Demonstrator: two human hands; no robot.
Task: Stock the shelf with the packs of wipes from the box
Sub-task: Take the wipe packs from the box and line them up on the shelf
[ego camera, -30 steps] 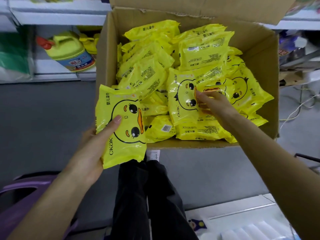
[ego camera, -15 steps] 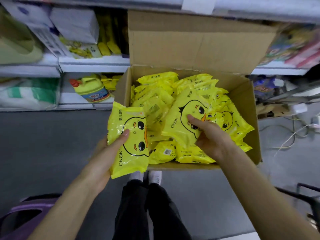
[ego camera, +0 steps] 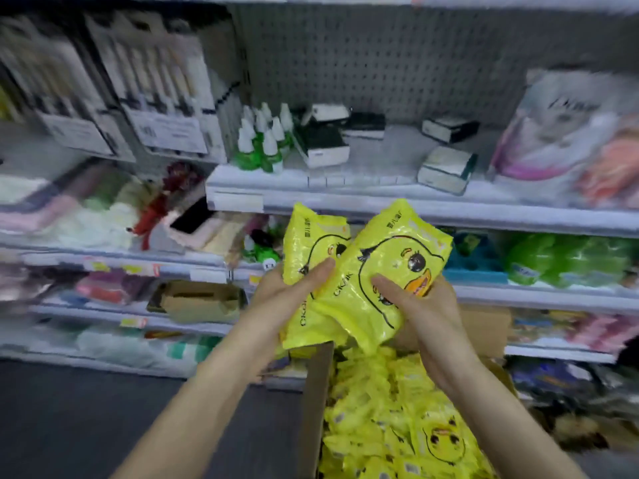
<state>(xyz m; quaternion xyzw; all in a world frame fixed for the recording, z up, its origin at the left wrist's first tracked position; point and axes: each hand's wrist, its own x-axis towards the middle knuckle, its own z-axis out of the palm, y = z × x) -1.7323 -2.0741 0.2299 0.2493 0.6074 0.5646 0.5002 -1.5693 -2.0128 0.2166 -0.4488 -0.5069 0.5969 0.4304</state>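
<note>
While both packs are held up between box and shelf, they overlap: the right pack (ego camera: 390,267) lies slanted across the front of the left pack (ego camera: 311,243), probably so the two can be shelved together. Each is glossy yellow film, soft and crinkled, printed with a cartoon duck face and dark lettering. I'd expect it to slide and sag rather than stand firm. The left hand (ego camera: 276,305) has its grip closed round the left pack, thumb over the front and fingers behind. The right hand (ego camera: 425,312) does likewise with the right pack, thumb pressed beside the duck's orange bill. Directly below, the box (ego camera: 314,392) stands open, heaped with more packs (ego camera: 397,426). Just beyond the held packs' top edges runs the front edge of a shelf (ego camera: 449,205), carrying green bottles (ego camera: 262,140) towards its left end and small white boxes (ego camera: 323,146) alongside.
</note>
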